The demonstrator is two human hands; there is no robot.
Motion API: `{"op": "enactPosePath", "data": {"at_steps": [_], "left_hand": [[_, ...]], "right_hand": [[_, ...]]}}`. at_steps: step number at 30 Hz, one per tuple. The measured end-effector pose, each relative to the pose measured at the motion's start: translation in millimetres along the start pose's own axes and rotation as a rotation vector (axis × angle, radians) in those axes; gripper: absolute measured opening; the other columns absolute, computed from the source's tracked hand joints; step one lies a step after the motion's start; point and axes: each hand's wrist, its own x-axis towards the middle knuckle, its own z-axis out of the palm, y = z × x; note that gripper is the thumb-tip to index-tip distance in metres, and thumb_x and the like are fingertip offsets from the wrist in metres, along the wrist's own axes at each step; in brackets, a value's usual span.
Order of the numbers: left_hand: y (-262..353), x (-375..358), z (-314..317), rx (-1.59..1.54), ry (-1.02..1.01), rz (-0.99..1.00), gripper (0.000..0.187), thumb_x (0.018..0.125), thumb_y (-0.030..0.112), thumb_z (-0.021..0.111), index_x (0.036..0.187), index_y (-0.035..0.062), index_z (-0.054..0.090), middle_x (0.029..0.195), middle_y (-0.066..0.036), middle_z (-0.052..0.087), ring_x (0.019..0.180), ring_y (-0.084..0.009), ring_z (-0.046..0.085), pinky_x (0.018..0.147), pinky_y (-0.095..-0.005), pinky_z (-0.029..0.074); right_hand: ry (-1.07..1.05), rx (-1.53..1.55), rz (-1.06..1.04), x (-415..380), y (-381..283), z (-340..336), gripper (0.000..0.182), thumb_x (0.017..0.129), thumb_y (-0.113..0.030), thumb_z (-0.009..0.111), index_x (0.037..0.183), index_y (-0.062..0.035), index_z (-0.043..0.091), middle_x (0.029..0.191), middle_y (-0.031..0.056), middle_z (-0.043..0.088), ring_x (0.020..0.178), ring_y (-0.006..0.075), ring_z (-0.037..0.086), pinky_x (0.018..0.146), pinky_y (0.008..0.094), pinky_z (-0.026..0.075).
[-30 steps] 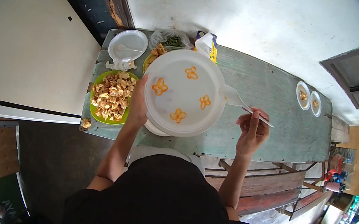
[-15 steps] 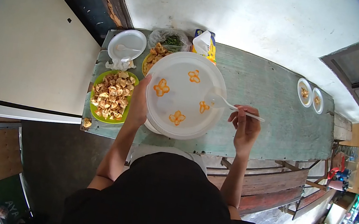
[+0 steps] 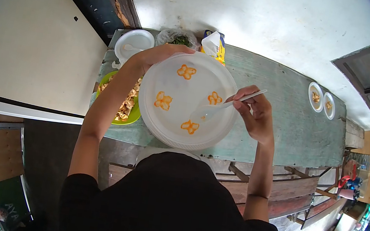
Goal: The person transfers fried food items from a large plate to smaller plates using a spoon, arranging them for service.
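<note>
A round white plate (image 3: 183,95) carries several flower-shaped marks of orange sauce (image 3: 186,71). My left hand (image 3: 168,55) grips its far left rim, fingers over the edge. Between the fingers and thumb of my right hand (image 3: 256,115) is a white plastic spoon (image 3: 247,97). The spoon's bowl hangs low over the plate's middle, near the right and front marks. Partly behind my left forearm is a lime-green dish (image 3: 134,116) of golden fried pieces.
Behind stand a white plate (image 3: 129,38) with a spoon, a plastic bag with green leaves (image 3: 180,40) and a yellow-blue tissue pack (image 3: 220,53). Two small plates of food (image 3: 316,98) sit at the table's (image 3: 281,121) right end. A wooden bench (image 3: 289,187) runs along the front.
My left hand has slid from the plate's left side to its far rim, and the plate has turned clockwise. The spoon has shifted left and towards me, its handle tilting up.
</note>
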Motion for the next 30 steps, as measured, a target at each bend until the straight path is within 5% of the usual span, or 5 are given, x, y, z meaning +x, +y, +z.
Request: {"op": "enactPosePath", "data": {"at_steps": [8, 12, 17, 27, 30], "left_hand": [[-3.7, 2.3, -0.5, 0.022, 0.043, 0.003, 0.038, 0.086, 0.033, 0.054, 0.108, 0.002, 0.058, 0.096, -0.008, 0.063, 0.08, -0.0126, 0.061, 0.07, -0.0286, 0.051], [-3.6, -1.4, -1.6, -0.007, 0.054, 0.006, 0.033, 0.087, 0.03, 0.054, 0.103, 0.0029, 0.06, 0.093, -0.008, 0.063, 0.078, -0.0123, 0.06, 0.069, -0.0281, 0.049], [-2.9, -3.4, -2.0, 0.004, 0.108, -0.011, 0.031, 0.087, 0.03, 0.054, 0.103, 0.0037, 0.06, 0.093, -0.008, 0.063, 0.077, -0.0123, 0.06, 0.067, -0.0273, 0.049], [-4.0, 0.7, -6.6, -0.025, 0.086, -0.041, 0.034, 0.085, 0.03, 0.056, 0.105, 0.0026, 0.059, 0.093, -0.009, 0.064, 0.076, -0.013, 0.061, 0.068, -0.0281, 0.05], [-1.3, -2.3, -2.5, -0.022, 0.093, -0.044, 0.034, 0.086, 0.03, 0.056, 0.105, 0.002, 0.059, 0.093, -0.01, 0.064, 0.077, -0.0131, 0.061, 0.068, -0.0281, 0.05]], "right_hand": [[-0.111, -0.029, 0.022, 3.9, 1.2, 6.9, 0.012, 0.083, 0.003, 0.058, 0.092, -0.0051, 0.056, 0.09, 0.0018, 0.057, 0.087, 0.0099, 0.056, 0.072, 0.0226, 0.045], [-0.085, -0.015, -0.013, 7.8, 4.4, 11.3, 0.009, 0.083, 0.0, 0.059, 0.089, -0.0049, 0.056, 0.086, 0.0014, 0.059, 0.077, 0.0069, 0.054, 0.063, 0.0209, 0.043], [-0.119, 0.017, -0.015, 11.3, 8.2, 11.1, 0.01, 0.083, 0.002, 0.058, 0.091, -0.0038, 0.056, 0.092, 0.0029, 0.056, 0.09, 0.0116, 0.057, 0.079, 0.0264, 0.049], [-0.091, 0.029, -0.026, 12.7, 10.0, 13.2, 0.007, 0.083, 0.001, 0.059, 0.088, -0.0024, 0.054, 0.092, 0.005, 0.057, 0.084, 0.0118, 0.059, 0.071, 0.0247, 0.049], [-0.118, 0.002, 0.012, 12.4, 11.5, 13.0, 0.009, 0.084, 0.001, 0.058, 0.091, -0.0029, 0.055, 0.092, 0.0032, 0.057, 0.091, 0.0127, 0.059, 0.081, 0.0276, 0.049]]}}
